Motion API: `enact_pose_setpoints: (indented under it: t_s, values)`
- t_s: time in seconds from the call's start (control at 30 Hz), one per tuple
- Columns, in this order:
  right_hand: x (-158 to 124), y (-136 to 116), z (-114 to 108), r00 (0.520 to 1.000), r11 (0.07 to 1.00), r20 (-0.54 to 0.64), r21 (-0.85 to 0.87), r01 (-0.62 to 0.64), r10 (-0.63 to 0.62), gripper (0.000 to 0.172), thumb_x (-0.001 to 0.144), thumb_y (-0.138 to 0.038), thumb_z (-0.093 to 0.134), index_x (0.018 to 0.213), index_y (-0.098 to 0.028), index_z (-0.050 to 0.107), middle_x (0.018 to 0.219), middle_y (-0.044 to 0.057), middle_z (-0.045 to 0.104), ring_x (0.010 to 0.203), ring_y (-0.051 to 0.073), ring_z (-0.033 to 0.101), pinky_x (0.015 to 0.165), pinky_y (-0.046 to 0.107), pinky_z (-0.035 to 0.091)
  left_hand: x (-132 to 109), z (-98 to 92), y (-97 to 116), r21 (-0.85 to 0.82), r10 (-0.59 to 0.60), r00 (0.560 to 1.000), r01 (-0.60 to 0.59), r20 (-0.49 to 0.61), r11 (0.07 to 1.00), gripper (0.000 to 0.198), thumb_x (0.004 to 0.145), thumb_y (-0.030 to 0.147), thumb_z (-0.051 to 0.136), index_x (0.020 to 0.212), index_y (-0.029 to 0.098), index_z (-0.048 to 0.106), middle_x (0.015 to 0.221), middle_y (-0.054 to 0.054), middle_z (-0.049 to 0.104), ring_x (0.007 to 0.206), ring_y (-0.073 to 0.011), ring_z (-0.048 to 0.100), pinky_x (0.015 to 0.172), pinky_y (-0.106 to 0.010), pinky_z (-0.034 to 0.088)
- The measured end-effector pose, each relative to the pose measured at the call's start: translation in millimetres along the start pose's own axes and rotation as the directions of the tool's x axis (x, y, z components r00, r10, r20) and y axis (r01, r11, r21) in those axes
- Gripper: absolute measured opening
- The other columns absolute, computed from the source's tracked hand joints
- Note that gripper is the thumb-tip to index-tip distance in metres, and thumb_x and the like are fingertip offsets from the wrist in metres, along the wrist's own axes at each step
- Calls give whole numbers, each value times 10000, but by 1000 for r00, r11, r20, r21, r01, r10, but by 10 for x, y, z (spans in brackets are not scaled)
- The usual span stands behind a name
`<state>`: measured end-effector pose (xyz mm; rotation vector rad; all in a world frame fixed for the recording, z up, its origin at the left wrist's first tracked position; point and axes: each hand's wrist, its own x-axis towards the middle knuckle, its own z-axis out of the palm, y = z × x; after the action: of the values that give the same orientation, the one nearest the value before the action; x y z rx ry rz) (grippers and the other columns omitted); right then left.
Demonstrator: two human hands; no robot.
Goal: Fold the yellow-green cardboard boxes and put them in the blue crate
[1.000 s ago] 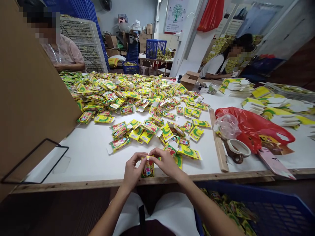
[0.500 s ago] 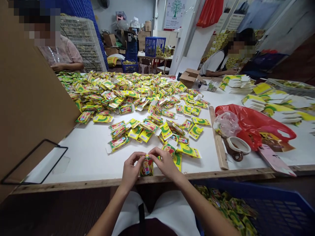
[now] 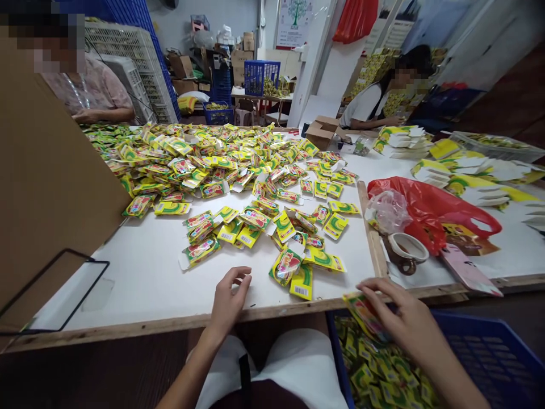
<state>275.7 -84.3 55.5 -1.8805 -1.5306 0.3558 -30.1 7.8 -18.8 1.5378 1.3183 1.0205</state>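
Note:
My right hand (image 3: pixel 398 312) grips a small printed carton (image 3: pixel 366 317), yellow, green and red, by its upper end. It hangs over the blue basket (image 3: pixel 477 329) below the table edge, where many similar cartons (image 3: pixel 383 369) lie. At the front of the white table (image 3: pixel 157 289), my left hand (image 3: pixel 230 298) holds nothing, its fingers loosely bent and apart. The closest cartons to it are a red-and-green one (image 3: pixel 286 266) and a yellow one (image 3: pixel 301 282), both to its right. Some loose cartons have white end flaps sticking out.
A big carton pile (image 3: pixel 204 156) covers the table's far side. On the left stands a cardboard panel (image 3: pixel 55 170) with a black wire frame (image 3: pixel 104 278). A wooden strip (image 3: pixel 372 238), mug (image 3: pixel 406 253), red bag (image 3: pixel 438 204) and pink phone (image 3: pixel 470 270) are right. Two people sit beyond.
My right hand has moved right, carrying the carton off the table to above the basket. My left hand has let go of that carton and stays near the table edge. The view shifted slightly.

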Motion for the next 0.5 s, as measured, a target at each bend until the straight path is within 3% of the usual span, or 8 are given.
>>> enact_pose_setpoints:
  t_s: [0.1, 0.2, 0.27, 0.37, 0.5]
  values:
    - [-98, 189, -141, 998, 996, 5, -52, -70, 70, 294, 775, -482, 557, 813, -222, 688, 910, 91, 695, 836, 275, 631, 676, 349, 501, 156, 286, 73, 40, 58, 997, -60, 51, 997, 326, 827, 347, 550, 1122, 209, 554, 1069, -93, 630, 965, -220, 596, 821, -358, 468]
    - [-119, 67, 206, 995, 992, 62, 93, -83, 77, 278, 814, -445, 534, 876, -214, 676, 903, 80, 695, 830, 249, 638, 732, 354, 505, 343, 621, 168, 45, 119, 987, -124, 111, 991, 618, 747, 338, 647, 1294, 195, 396, 1095, -119, 606, 1028, -250, 572, 869, -391, 441]
    - [-82, -82, 540, 996, 973, 66, 219, -72, 59, 267, 826, -414, 537, 932, -201, 658, 907, 83, 691, 831, 241, 641, 752, 360, 508, 424, 756, 218, 29, 133, 977, -139, 167, 990, 681, 714, 303, 677, 1307, 195, 360, 1018, -96, 622, 948, -241, 599, 820, -368, 457]
    - [1, -263, 962, 997, 919, -9, 388, -66, 75, 277, 823, -381, 562, 1014, -186, 607, 973, 97, 670, 855, 238, 637, 752, 367, 520, 412, 732, 242, -16, 146, 970, -146, 194, 989, 566, 764, 249, 611, 1274, 221, 366, 844, -20, 618, 776, -191, 614, 729, -315, 468]
    - [46, -434, 1288, 999, 829, 17, 558, -43, 40, 264, 837, -325, 561, 1071, -206, 525, 1068, 88, 634, 959, 217, 620, 839, 358, 500, 215, 432, 194, -141, 153, 974, -129, 169, 982, 456, 818, 201, 532, 1240, 252, 366, 819, 10, 591, 752, -157, 616, 721, -283, 473]
